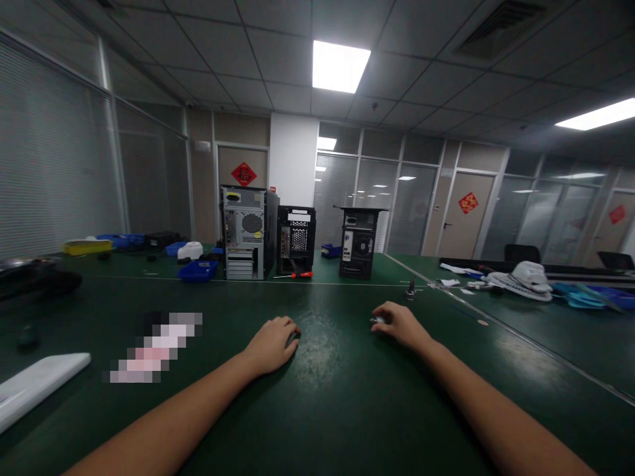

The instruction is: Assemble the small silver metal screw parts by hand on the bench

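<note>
My left hand rests low over the green table, its fingers curled round a small dark object whose kind I cannot make out. To the right, my right hand pinches a small silvery piece between thumb and fingers; most of it is hidden. Just beyond that hand, a small dark metal part stands upright on the table. The two hands are apart, with bare green tabletop between them.
Three computer cases stand across the back: a tall grey one, a black one and another black one. A red-handled screwdriver lies before them. Blue trays sit left; a white cap lies right. A white slab is near left.
</note>
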The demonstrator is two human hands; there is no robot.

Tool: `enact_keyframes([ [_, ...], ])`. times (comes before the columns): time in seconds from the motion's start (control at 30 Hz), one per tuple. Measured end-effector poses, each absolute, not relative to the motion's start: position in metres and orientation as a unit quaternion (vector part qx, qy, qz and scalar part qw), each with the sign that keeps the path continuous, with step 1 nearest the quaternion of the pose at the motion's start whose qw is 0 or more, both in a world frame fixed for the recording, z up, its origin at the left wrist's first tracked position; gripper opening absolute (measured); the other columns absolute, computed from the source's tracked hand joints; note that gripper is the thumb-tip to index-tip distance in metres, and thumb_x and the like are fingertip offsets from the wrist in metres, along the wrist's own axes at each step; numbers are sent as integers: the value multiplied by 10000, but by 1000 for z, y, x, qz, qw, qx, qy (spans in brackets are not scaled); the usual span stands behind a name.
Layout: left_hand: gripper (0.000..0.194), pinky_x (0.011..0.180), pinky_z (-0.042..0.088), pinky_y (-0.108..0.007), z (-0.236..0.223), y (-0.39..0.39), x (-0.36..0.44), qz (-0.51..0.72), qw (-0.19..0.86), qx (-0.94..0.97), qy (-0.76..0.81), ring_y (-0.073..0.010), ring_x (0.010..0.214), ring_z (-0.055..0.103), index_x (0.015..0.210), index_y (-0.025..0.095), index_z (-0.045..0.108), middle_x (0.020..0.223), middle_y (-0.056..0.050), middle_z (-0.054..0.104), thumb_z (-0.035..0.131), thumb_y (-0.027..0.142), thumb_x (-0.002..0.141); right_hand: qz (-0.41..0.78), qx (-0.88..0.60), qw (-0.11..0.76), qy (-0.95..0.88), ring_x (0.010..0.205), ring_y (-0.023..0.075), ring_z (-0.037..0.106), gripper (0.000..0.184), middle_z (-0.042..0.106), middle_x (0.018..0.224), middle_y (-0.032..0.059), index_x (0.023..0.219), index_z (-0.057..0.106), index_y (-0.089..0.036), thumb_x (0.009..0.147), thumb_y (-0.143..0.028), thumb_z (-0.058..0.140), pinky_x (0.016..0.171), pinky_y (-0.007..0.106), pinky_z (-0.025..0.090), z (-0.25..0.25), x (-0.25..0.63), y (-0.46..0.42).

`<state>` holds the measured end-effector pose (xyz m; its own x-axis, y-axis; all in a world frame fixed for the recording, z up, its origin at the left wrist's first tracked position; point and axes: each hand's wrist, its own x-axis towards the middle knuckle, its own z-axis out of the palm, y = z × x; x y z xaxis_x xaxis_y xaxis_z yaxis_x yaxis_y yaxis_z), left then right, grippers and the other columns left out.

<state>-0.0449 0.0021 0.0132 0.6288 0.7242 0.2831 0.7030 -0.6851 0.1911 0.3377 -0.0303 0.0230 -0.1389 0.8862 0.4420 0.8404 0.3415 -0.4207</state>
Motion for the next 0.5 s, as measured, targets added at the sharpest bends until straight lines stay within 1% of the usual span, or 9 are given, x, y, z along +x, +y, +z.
enact_keyframes([
  [0.17,301,977,431,-379,19,-12,-32,194,39,915,352,-241,1114,577,1148,244,675,1188,-66,642,482,390,971,53,-479,306,-821,929,189,638,391,664,1028,37,1088,703,-203,735,-328,817,850,327,504,31,262,-45],
  [0.27,302,971,428,-377,24,-24,-24,203,58,922,325,-235,1103,573,1153,244,665,1177,-59,649,473,404,983,55,-440,290,-848,925,186,636,423,661,1027,37,1119,692,-215,739,-337,828,835,312,504,32,230,-56],
  [0.33,295,963,428,-375,27,-31,-20,202,65,928,305,-234,1085,573,1121,242,669,1154,-59,652,461,407,990,47,-422,284,-860,940,196,632,428,663,1032,41,1124,687,-228,742,-356,831,833,313,500,32,216,-62],
  [0.43,275,946,429,-362,31,-38,-17,201,76,935,282,-227,1054,577,1069,236,669,1121,-53,654,461,399,994,39,-402,282,-870,951,206,628,397,666,1024,38,1095,681,-241,749,-366,829,827,313,492,32,204,-69],
  [0.5,261,939,427,-354,32,-39,-17,202,87,936,274,-223,1042,578,1078,236,663,1109,-49,658,462,382,998,38,-399,285,-871,943,205,629,384,666,1019,34,1080,672,-237,751,-358,830,821,310,490,32,200,-71],
])
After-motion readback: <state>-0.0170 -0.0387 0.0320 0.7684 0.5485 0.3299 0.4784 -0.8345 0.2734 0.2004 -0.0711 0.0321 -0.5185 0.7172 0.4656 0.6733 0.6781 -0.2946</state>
